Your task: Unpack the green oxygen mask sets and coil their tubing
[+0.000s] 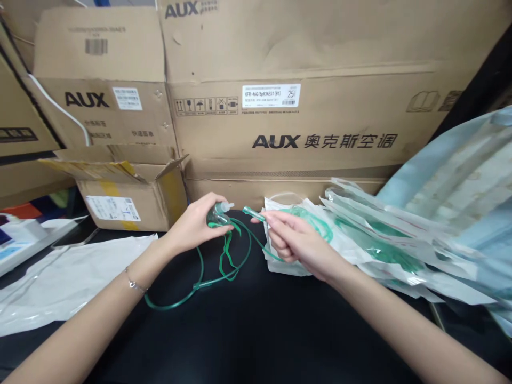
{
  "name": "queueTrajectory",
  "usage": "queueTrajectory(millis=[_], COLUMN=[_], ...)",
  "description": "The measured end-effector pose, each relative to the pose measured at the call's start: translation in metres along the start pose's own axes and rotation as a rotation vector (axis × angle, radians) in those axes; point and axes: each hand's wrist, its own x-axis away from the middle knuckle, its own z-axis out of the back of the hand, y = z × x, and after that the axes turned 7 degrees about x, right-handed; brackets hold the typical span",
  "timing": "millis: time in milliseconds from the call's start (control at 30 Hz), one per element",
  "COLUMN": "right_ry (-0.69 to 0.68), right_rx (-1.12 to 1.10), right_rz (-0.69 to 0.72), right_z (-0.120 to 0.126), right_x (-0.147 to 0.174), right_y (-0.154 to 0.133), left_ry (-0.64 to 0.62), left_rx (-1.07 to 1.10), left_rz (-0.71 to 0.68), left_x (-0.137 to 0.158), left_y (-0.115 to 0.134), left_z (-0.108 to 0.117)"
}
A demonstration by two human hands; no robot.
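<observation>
My left hand [196,221] is closed around a small translucent green oxygen mask [219,214], its clear nozzle pointing right. A green elastic strap [226,256] dangles beneath the mask. Between thumb and fingers of my right hand [292,234] is the end connector of a green oxygen tube [253,214], its tip aimed left at the nozzle with a small gap between them. The tube [172,307] loops down over the black table, passing a thicker joint. My right palm and the inside of my left grip are hidden.
Behind stand large AUX cartons [328,117], with a small open carton [128,197] at left. White packaging [76,272] lies on the left; a pouch with coiled green tubing [296,266] sits behind my right hand. Several sealed pouches [400,250] are stacked at right. A power strip [24,250] lies far left.
</observation>
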Motion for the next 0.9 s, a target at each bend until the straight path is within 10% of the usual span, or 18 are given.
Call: queueTrajectory(millis=[400,900], right_ry=[0.081,0.085], right_rx=[0.648,0.859], right_rz=[0.136,0.141], right_z=[-0.004,-0.006], right_x=[-0.018,-0.015], right_y=[0.022,0.025], left_ry=[-0.029,-0.115], left_rx=[-0.05,-0.21], left_rz=[-0.008,-0.093], left_x=[0.026,0.029], left_y=[0.009,0.013], left_z=[-0.021,-0.017])
